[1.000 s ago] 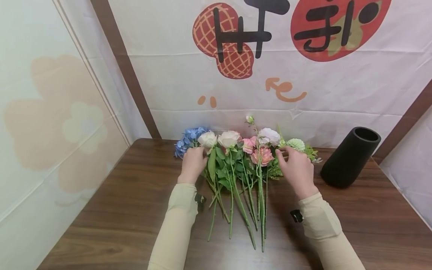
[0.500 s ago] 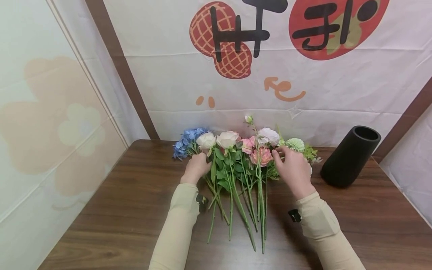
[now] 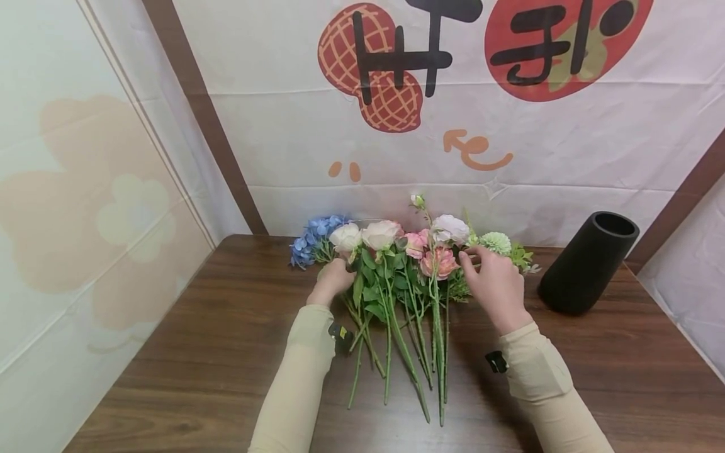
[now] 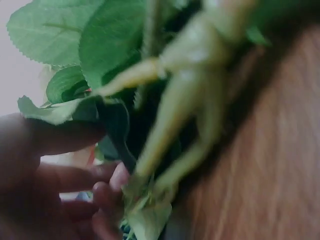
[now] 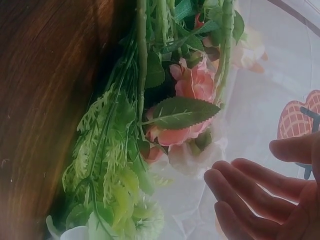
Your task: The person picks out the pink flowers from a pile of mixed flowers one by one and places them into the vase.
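Note:
Several artificial flowers lie side by side, among them a white rose (image 3: 345,238), a pale pink rose (image 3: 382,235), a coral peony (image 3: 438,263) and a blue hydrangea (image 3: 318,239). My left hand (image 3: 335,277) reaches in beneath the white rose. In the left wrist view its fingers (image 4: 85,176) come up against the stems (image 4: 172,117) and leaves, with thumb and fingertips apart. My right hand (image 3: 496,284) hovers beside the coral peony and the green pompom bloom (image 3: 496,243). The right wrist view shows its loosely bent fingers (image 5: 252,192) holding nothing.
A tall black vase (image 3: 586,264) stands to the right of the flowers. The long green stems (image 3: 409,352) point toward me over the brown wooden table (image 3: 226,365). A printed cloth wall (image 3: 272,138) rises directly behind the table.
My left hand has moved down and slightly right, in under the white rose's leaves. My right hand has shifted slightly left. The flowers and vase stay about where they were.

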Motion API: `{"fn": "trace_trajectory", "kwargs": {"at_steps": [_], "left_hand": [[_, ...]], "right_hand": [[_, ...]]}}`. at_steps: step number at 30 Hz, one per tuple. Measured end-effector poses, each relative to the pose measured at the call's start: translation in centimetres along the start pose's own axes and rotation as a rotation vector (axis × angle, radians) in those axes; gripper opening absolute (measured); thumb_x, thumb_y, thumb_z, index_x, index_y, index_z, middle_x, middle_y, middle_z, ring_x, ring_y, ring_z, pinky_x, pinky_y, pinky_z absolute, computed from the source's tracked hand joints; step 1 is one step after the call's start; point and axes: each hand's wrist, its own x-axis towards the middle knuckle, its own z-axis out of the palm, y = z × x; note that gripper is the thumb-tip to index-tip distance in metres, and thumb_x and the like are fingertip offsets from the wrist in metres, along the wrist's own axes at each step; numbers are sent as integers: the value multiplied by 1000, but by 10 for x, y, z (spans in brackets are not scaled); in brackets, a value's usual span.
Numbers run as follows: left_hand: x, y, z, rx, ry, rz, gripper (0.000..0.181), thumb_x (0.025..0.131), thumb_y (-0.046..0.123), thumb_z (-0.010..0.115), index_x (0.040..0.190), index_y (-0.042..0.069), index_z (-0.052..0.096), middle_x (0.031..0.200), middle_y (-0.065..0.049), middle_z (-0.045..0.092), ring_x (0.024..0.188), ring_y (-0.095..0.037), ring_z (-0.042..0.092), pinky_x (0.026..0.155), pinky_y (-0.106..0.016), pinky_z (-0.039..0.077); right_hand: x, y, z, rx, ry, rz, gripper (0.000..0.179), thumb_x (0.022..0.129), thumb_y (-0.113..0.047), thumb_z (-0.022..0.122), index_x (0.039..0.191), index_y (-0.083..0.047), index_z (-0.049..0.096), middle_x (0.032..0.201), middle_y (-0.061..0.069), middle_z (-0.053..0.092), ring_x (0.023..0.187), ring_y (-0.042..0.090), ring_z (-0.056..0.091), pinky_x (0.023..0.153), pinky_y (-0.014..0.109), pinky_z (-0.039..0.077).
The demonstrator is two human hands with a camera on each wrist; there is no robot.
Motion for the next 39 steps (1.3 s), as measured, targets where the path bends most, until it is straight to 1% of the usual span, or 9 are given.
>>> {"fn": "trace_trajectory", "kwargs": {"at_steps": [4,8,11,15,23,29,32,36,39], "left_hand": [[4,-1,0,-180,6,-96,34,91,12,51,62,12,32,58,0,29,51,-16,32,53,-30,32],[5,1,1,-299,36,-163,37,88,12,55,60,13,31,56,1,24,51,-15,30,54,-30,32],[4,3,1,-341,103,-165,38,85,18,64,57,13,38,58,1,35,57,-17,39,59,-30,38],[0,5,-1,-399,182,-173,33,77,18,69,56,13,45,63,-2,47,67,-20,48,63,-30,43],[-1,6,-6,-488,182,-191,33,77,16,71,54,10,48,64,0,46,67,-17,46,55,-24,39],[-3,9,-10,-545,179,-195,29,83,20,67,63,8,50,74,-3,44,68,-16,42,56,-26,36],[-5,11,-13,-574,201,-194,24,88,23,64,76,2,61,82,-5,50,72,-16,44,60,-27,37],[-7,15,-17,-619,223,-190,29,89,24,63,100,-3,66,99,-11,56,83,-19,48,67,-28,39],[-7,17,-19,-659,234,-191,30,89,23,63,104,-3,65,107,-13,57,89,-20,49,71,-29,40]], "right_hand": [[0,1,-1,-3,-2,9,37,96,-37,50,110,-9,68,92,14,73,54,25,60,37,30,35],[1,2,-2,-4,0,34,36,96,-38,51,110,-11,69,91,13,73,55,26,61,37,30,35],[1,3,-3,-3,5,43,35,95,-38,51,109,-10,69,91,13,73,57,27,62,37,30,35],[2,4,-5,-1,-1,52,36,96,-39,50,109,-10,68,92,13,73,58,26,62,38,29,35],[2,5,-7,7,-29,75,38,96,-41,48,109,-11,68,94,13,73,61,28,64,39,29,36],[2,6,-7,9,-36,82,39,96,-42,48,108,-11,68,94,12,73,63,28,65,41,30,37],[2,7,-7,13,-41,84,39,96,-41,48,109,-10,68,94,13,73,63,29,65,41,30,37],[2,7,-7,16,-38,87,39,96,-41,48,109,-10,68,94,13,73,64,29,65,42,31,38],[2,7,-6,17,-39,89,40,96,-42,48,109,-11,68,94,13,73,66,29,65,43,31,39]]}}
